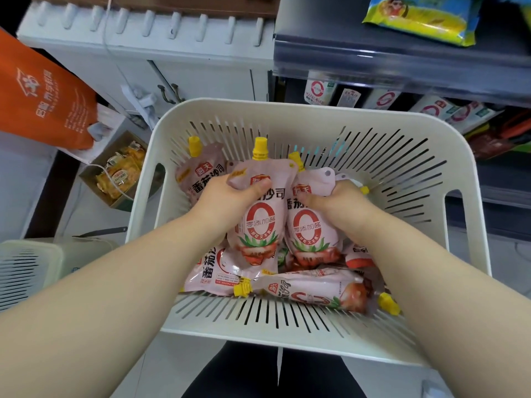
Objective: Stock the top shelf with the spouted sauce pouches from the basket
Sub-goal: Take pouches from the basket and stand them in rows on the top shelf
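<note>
A cream slotted basket point(425, 173) sits in front of me, holding several pink sauce pouches with yellow spout caps. My left hand point(227, 196) grips the upper part of an upright pouch point(260, 234) in the basket's middle. My right hand point(336, 201) is closed on the top of the upright pouch beside it point(309, 234). More pouches lie flat along the basket's near side point(313, 291). The grey shelf point(373, 61) stands at the upper right, with similar pouches point(316, 87) on the level beneath it.
An orange bag point(40, 93) hangs at the left above a cardboard box of snack packets point(117, 173). A white cabinet point(143, 53) stands behind the basket. A yellow-blue snack bag point(422, 18) lies on the shelf. Another cream basket point(28, 268) sits at lower left.
</note>
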Available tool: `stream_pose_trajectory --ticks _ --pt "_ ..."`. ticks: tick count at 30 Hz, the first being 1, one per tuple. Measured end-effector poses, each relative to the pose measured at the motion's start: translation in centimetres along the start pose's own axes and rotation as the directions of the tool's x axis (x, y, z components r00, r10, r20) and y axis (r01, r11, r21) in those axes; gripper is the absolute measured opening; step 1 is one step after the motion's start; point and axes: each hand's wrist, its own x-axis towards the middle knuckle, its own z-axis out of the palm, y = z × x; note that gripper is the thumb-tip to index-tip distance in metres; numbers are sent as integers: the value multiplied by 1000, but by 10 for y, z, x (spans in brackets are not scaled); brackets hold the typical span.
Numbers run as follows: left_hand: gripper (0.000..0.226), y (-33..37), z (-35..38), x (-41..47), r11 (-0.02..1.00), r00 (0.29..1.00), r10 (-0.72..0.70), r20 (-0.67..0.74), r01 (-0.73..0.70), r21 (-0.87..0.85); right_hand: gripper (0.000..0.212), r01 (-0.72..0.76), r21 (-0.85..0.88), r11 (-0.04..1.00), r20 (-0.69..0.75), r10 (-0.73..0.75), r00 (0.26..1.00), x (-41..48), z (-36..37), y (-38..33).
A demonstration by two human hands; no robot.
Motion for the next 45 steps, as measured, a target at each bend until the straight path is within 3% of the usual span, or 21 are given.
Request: stream_pose_trajectory --ticks 3,5,10,15,21,26,32,37,40,45 --pt "24 -2 -3 3 1000 999 21 -34 -20 12 29 -33 40 999 -87 37 996 5 0 2" --pt "23 -4 -2 3 1000 998 15 -55 -16 -23 32 -14 163 986 -118 34 992 3 -2 2" --pt "8 0 -7 -3 959 999 -45 -27 36 -282 9 126 414 901 -161 -64 985 -19 -16 -24" --pt "5 34 -15 -14 906 995 70 -70 -93 -414 11 340 333 879 -297 -245 923 -58 -38 -64" --pt "6 119 -16 -39 869 958 285 -22 -268 -415 7 520 308 797 -479 -342 808 -127 -75 -112" --pt "2 196 -4 -80 802 886 455 84 -368 -470 8 647 231 726 -564 -442 698 -188 -115 -145" --pt "3 264 23 -137 714 740 645 189 -495 -495 7 735 157 660 -601 -526 601 -255 -169 -162" --pt "14 300 60 -187 685 612 721 325 -557 -470 12 787 133 602 -592 -589 550 -310 -217 -159" --pt "17 314 86 -216 685 555 728 401 -584 -435 15 777 93 623 -593 -592 546 -341 -251 -148" --pt "20 330 136 -261 662 538 749 387 -614 -429 18 752 8 660 -581 -609 541 -382 -310 -127"
